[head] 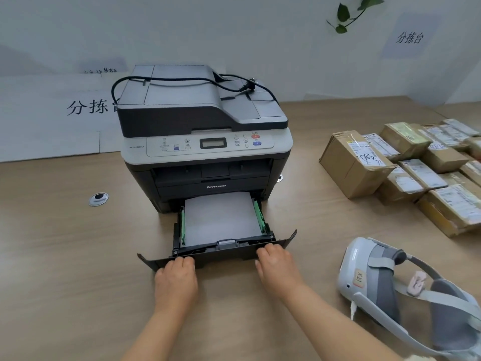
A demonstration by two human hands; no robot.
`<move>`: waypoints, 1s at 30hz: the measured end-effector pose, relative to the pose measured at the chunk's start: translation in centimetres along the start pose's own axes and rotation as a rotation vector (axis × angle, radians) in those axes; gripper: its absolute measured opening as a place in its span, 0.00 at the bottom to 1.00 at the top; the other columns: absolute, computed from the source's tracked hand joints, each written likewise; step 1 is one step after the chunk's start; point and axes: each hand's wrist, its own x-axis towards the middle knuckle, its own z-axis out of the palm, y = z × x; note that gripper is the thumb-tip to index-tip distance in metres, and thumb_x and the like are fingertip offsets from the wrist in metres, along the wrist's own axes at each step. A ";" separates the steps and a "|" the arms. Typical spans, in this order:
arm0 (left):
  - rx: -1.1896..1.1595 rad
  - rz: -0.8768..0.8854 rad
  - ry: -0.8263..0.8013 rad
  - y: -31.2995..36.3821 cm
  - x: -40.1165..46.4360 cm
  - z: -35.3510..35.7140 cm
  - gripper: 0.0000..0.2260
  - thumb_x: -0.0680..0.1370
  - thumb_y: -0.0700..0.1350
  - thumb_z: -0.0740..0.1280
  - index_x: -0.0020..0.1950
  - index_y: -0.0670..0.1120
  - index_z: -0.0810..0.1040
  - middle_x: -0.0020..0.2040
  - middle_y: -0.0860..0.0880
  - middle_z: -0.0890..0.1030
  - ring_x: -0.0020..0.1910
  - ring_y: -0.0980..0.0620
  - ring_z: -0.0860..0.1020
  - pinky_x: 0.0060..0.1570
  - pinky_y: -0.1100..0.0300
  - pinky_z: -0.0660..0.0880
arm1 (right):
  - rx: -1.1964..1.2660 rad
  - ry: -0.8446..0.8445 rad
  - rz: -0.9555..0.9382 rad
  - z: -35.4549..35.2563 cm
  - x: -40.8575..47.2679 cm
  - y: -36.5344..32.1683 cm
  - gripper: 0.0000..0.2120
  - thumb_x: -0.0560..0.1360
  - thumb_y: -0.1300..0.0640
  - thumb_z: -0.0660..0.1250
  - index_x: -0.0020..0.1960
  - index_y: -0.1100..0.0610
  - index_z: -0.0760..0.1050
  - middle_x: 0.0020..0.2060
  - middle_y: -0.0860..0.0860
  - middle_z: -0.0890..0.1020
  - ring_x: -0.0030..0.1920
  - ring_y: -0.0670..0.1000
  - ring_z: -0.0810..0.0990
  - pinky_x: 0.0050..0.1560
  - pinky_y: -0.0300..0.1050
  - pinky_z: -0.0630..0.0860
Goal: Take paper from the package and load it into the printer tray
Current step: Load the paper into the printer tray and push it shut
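Note:
A black and grey printer [205, 131] stands on the wooden table [65, 243]. Its black paper tray [223, 252] is pulled out toward me, about half its length. A stack of white paper [220, 217] lies flat in the tray between green guides. My left hand [177, 277] grips the tray's front panel at its left end, fingers curled over the edge. My right hand [276, 264] grips the same panel at its right end. No paper package is in view.
A white and grey headset [385, 285] with straps lies at the right, close to my right arm. Several cardboard parcels [406, 165] are stacked at the far right. A black power cable [182, 80] is draped over the printer's top. A round cable grommet [98, 198] sits left of the printer.

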 end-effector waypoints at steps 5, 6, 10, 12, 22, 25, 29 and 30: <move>0.024 -0.003 -0.062 -0.5 3.2 0.4 0.13 0.67 0.41 0.54 0.32 0.43 0.79 0.26 0.46 0.77 0.24 0.44 0.76 0.24 0.59 0.72 | -0.052 -0.032 -0.003 0.1 3.1 0.2 0.15 0.52 0.51 0.81 0.31 0.53 0.77 0.26 0.48 0.78 0.26 0.51 0.77 0.22 0.41 0.72; 0.036 -0.007 -0.084 -0.5 3.8 0.5 0.12 0.66 0.40 0.55 0.32 0.43 0.78 0.26 0.46 0.77 0.24 0.44 0.76 0.23 0.60 0.71 | -0.059 -0.038 0.002 0.1 3.7 0.2 0.16 0.51 0.51 0.81 0.31 0.53 0.77 0.26 0.48 0.78 0.26 0.51 0.77 0.22 0.41 0.72; 0.043 -0.012 -0.213 -0.6 6.1 0.1 0.10 0.69 0.35 0.59 0.41 0.41 0.79 0.35 0.43 0.80 0.34 0.41 0.78 0.29 0.56 0.72 | -0.074 -0.050 -0.009 0.1 6.0 0.5 0.16 0.51 0.52 0.81 0.30 0.54 0.76 0.25 0.50 0.77 0.25 0.53 0.77 0.22 0.43 0.72; 0.014 -0.016 -0.210 -0.7 7.2 0.1 0.11 0.75 0.37 0.58 0.52 0.42 0.77 0.47 0.43 0.80 0.46 0.41 0.78 0.39 0.52 0.74 | -0.064 -0.064 0.004 0.3 7.1 0.6 0.15 0.52 0.53 0.81 0.31 0.55 0.76 0.26 0.51 0.78 0.26 0.54 0.78 0.22 0.44 0.72; 0.030 -0.027 -0.265 -0.4 11.1 0.0 0.13 0.77 0.37 0.56 0.59 0.43 0.72 0.58 0.43 0.76 0.58 0.42 0.73 0.51 0.51 0.73 | -0.035 -0.214 -0.003 0.0 11.2 1.0 0.15 0.79 0.55 0.56 0.64 0.60 0.68 0.60 0.58 0.74 0.61 0.60 0.71 0.58 0.53 0.69; 0.033 -0.021 -0.255 -0.4 11.9 0.1 0.13 0.77 0.37 0.56 0.60 0.42 0.71 0.58 0.43 0.76 0.58 0.42 0.73 0.51 0.50 0.73 | -0.042 -0.227 -0.007 0.2 12.3 1.2 0.16 0.79 0.56 0.56 0.65 0.60 0.67 0.61 0.58 0.73 0.61 0.61 0.70 0.58 0.53 0.69; 0.055 -0.007 -0.229 -0.7 13.0 0.4 0.12 0.77 0.37 0.57 0.58 0.41 0.72 0.56 0.43 0.77 0.56 0.41 0.74 0.50 0.51 0.72 | -0.060 -0.218 -0.010 0.6 13.3 1.2 0.15 0.79 0.57 0.56 0.64 0.60 0.67 0.59 0.58 0.73 0.59 0.60 0.71 0.57 0.52 0.69; 0.064 0.001 -0.218 -0.8 13.2 0.5 0.11 0.77 0.37 0.57 0.57 0.41 0.72 0.55 0.42 0.78 0.55 0.41 0.75 0.49 0.51 0.72 | -0.063 -0.212 -0.007 0.7 13.4 1.1 0.15 0.78 0.58 0.56 0.64 0.60 0.67 0.59 0.58 0.73 0.59 0.60 0.71 0.56 0.52 0.69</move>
